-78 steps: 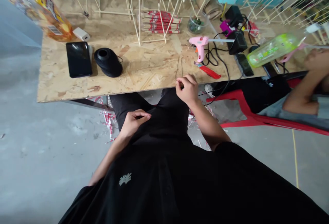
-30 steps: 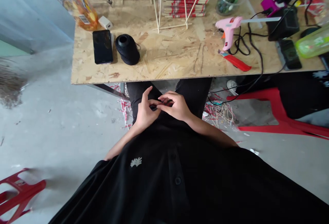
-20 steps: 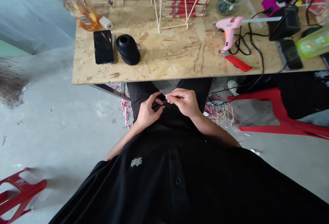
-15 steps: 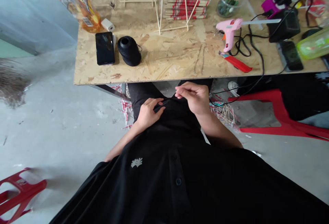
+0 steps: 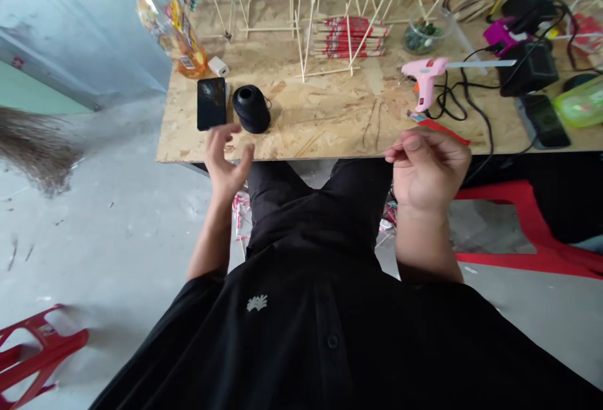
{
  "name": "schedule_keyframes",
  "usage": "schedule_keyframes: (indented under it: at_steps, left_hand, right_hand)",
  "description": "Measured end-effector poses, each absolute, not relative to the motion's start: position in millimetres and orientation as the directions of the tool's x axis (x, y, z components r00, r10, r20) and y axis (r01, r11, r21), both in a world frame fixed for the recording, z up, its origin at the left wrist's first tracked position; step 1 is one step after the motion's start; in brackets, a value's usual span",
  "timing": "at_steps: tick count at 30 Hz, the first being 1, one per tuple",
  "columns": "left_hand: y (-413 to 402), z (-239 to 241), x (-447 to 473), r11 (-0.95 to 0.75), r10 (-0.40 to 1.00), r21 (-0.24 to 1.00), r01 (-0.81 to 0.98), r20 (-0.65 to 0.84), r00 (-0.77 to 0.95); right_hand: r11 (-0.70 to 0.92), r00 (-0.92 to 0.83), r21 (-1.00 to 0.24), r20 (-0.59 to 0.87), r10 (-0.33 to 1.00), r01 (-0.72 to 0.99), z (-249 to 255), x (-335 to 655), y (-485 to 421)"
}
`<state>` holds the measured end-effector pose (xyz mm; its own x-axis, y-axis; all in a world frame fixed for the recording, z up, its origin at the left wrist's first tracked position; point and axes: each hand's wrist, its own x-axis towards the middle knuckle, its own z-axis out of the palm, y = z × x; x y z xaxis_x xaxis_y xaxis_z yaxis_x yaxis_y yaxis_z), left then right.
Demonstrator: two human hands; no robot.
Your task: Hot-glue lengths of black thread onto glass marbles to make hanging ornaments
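My left hand (image 5: 227, 162) is raised at the table's front edge, fingers spread and curved, with nothing in it. Just beyond it lie a black phone (image 5: 211, 103) and an upright spool of black thread (image 5: 251, 108). My right hand (image 5: 428, 165) is closed in a pinch at the front edge, further right; what its fingertips hold, if anything, is too fine to make out. Behind that hand a red utility knife (image 5: 443, 129) is partly hidden. A pink glue gun (image 5: 425, 80) with a glue stick in its back lies beyond. Two thin dark strands (image 5: 372, 122) rest on the board.
Stick frames (image 5: 327, 73) stand along the back of the wooden table (image 5: 306, 137), before a bundle of red-wrapped sticks (image 5: 351, 38). A bottle (image 5: 172, 33) stands at the left, black cables (image 5: 471, 105) run at the right. Red stools (image 5: 522, 234) flank me.
Both hands have risen from my lap to the table's edge and moved apart, the left leftward and the right rightward. My left fingers have spread. The camera view has tilted up slightly.
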<state>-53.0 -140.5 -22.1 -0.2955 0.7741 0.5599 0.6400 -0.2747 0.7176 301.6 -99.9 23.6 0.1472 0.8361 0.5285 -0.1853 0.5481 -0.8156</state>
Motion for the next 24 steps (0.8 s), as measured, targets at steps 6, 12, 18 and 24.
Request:
schedule_keyframes:
  at_steps: [6, 12, 18, 24]
  left_hand:
    - [-64.9, 29.1, -91.5, -0.156, 0.935, 0.753, 0.639, 0.321, -0.15]
    - [-17.5, 50.8, -93.0, -0.12, 0.99, 0.824, 0.553, 0.143, 0.003]
    - [1.1, 48.4, -99.4, -0.123, 0.976, 0.728, 0.674, 0.212, -0.051]
    - [5.3, 66.1, -85.8, 0.052, 0.971, 0.567, 0.822, 0.164, -0.174]
  right_hand:
    - [0.571, 0.124, -0.801, 0.557, 0.821, -0.181, 35.8, 308.7, -108.1]
    - [0.549, 0.129, -0.821, 0.534, 0.836, -0.157, 35.9, 315.8, -111.0]
    - [0.645, 0.244, -0.731, 0.599, 0.763, -0.222, 49.8, 334.8, -107.9]
    - [0.637, 0.44, -0.655, 0.471, 0.765, -0.406, 68.0, 391.0, -110.3]
